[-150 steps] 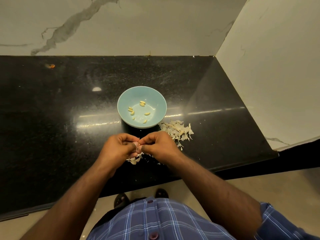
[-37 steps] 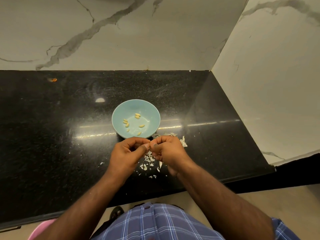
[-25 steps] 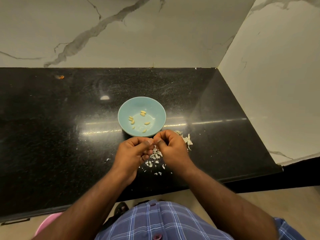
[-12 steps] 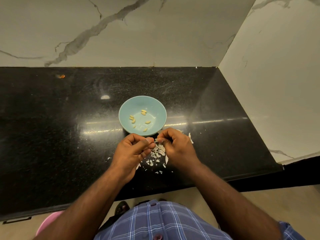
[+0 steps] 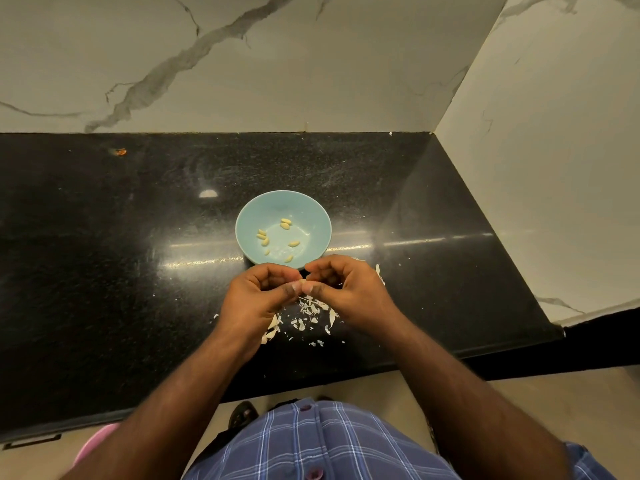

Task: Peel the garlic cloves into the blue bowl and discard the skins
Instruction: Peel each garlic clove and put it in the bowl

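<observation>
Centrally, just in front of the bowl, the left hand (image 5: 258, 299) and the right hand (image 5: 346, 292) meet fingertip to fingertip, both with fingers curled. Between the thumbs and forefingers a small pale garlic clove (image 5: 302, 282) is pinched from both sides; only a sliver of it shows, so whether skin remains on it cannot be told. The left thumb lies along the near side of the clove, and the right thumb presses against it from the opposite side. Both forearms extend from the bottom of the view and converge on this point, the wrists raised above the counter.

Immediately beyond the knuckles stands the round light-blue ceramic bowl (image 5: 313, 216), upright on the polished black stone countertop (image 5: 104, 254). Its near rim is partly hidden by the fingers. Inside it lie several peeled yellowish garlic cloves (image 5: 285, 222), scattered singly and in pairs across the bottom.

Beneath and just in front of the hands, thin white papery garlic skins (image 5: 304, 315) are strewn on the countertop in small flakes, with a few more showing beside the right hand's outer edge. A grey-veined white marble wall (image 5: 242, 64) borders the counter at the back and on the right. A blue plaid buttoned shirt (image 5: 322, 445) fills the lower edge.
</observation>
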Demonstrator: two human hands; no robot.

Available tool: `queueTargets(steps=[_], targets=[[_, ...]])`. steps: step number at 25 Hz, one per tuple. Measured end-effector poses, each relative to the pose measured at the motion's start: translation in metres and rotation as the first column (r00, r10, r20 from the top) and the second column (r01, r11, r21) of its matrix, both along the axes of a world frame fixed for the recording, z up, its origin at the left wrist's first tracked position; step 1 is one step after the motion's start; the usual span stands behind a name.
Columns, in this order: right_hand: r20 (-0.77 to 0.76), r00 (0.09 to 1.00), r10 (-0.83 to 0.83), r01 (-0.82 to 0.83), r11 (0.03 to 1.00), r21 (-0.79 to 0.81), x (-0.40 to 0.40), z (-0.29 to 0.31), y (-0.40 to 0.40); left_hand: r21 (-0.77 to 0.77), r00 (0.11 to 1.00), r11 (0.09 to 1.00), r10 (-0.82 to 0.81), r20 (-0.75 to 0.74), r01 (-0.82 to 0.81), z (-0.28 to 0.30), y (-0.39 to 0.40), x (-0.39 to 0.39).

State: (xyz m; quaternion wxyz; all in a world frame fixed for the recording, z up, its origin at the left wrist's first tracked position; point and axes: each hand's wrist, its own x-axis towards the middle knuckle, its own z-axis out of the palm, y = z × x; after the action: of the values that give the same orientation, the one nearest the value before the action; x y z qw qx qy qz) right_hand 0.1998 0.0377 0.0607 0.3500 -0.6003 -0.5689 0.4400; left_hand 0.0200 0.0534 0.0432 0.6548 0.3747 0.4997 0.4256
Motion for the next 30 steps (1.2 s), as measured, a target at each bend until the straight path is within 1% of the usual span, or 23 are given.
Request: queueTargets(steps=[2, 3, 6, 8, 9, 12, 14, 16, 17, 20, 23, 25, 28, 30], targets=[[0.007, 1.0, -0.004, 0.004, 1.0, 0.004, -0.004, -0.001, 0.002, 0.028, 0.999, 0.999, -0.016, -0.038, 0.017, 0.0, 0.0, -0.001], [-0.03, 0.999, -0.018, 0.018, 1.0, -0.002, -0.004, -0.003, 0.003, 0.038, 0.999, 0.999, -0.02, -0.048, 0.022, 0.0, 0.0, -0.002], [-0.225, 0.971, -0.078, 0.061, 0.995, -0.081, -0.004, -0.005, 0.004, 0.047, 0.999, 0.998, -0.029, -0.034, 0.03, 0.001, 0.0, -0.003], [-0.281, 0.954, -0.1, 0.066, 0.99, -0.128, -0.004, -0.004, 0.003, 0.026, 0.999, 0.999, -0.031, 0.008, 0.031, 0.002, -0.001, -0.003], [-0.283, 0.954, -0.099, 0.063, 0.989, -0.133, -0.004, -0.004, 0.003, 0.013, 0.999, 0.999, -0.03, 0.03, 0.03, 0.002, -0.001, -0.003], [-0.205, 0.977, -0.057, 0.045, 0.997, -0.062, -0.005, -0.003, 0.002, -0.01, 0.998, 1.0, -0.022, 0.056, 0.023, 0.003, -0.001, -0.002], [-0.057, 0.998, -0.029, 0.03, 0.999, 0.034, -0.005, -0.003, 0.0, -0.003, 0.999, 1.0, -0.008, 0.033, 0.008, 0.002, -0.001, -0.001], [0.115, 0.993, -0.004, -0.011, 0.992, 0.125, -0.007, -0.002, -0.003, 0.027, 1.0, 1.0, 0.002, -0.021, -0.002, 0.001, 0.0, -0.001], [0.161, 0.987, 0.009, -0.033, 0.988, 0.148, -0.009, -0.001, -0.004, 0.043, 0.999, 0.999, 0.005, -0.05, -0.003, 0.0, 0.0, -0.001], [0.216, 0.976, 0.028, -0.067, 0.983, 0.173, -0.011, -0.002, -0.004, 0.092, 0.991, 0.996, -0.01, -0.132, 0.022, 0.002, -0.001, 0.0], [0.295, 0.954, 0.056, -0.123, 0.969, 0.212, -0.012, -0.003, -0.002, 0.09, 0.989, 0.994, -0.053, -0.136, 0.066, 0.005, -0.001, -0.002], [0.311, 0.947, 0.076, -0.152, 0.962, 0.225, -0.012, -0.003, -0.001, 0.062, 0.994, 0.995, -0.07, -0.085, 0.075, 0.007, 0.0, -0.003], [0.226, 0.972, 0.065, -0.103, 0.981, 0.163, -0.011, 0.0, 0.0, -0.021, 0.996, 0.998, -0.06, 0.061, 0.061, 0.01, 0.0, -0.004], [0.212, 0.976, 0.058, -0.091, 0.985, 0.148, -0.01, 0.001, 0.001, -0.075, 0.991, 0.995, -0.053, 0.123, 0.063, 0.011, 0.0, -0.004]])
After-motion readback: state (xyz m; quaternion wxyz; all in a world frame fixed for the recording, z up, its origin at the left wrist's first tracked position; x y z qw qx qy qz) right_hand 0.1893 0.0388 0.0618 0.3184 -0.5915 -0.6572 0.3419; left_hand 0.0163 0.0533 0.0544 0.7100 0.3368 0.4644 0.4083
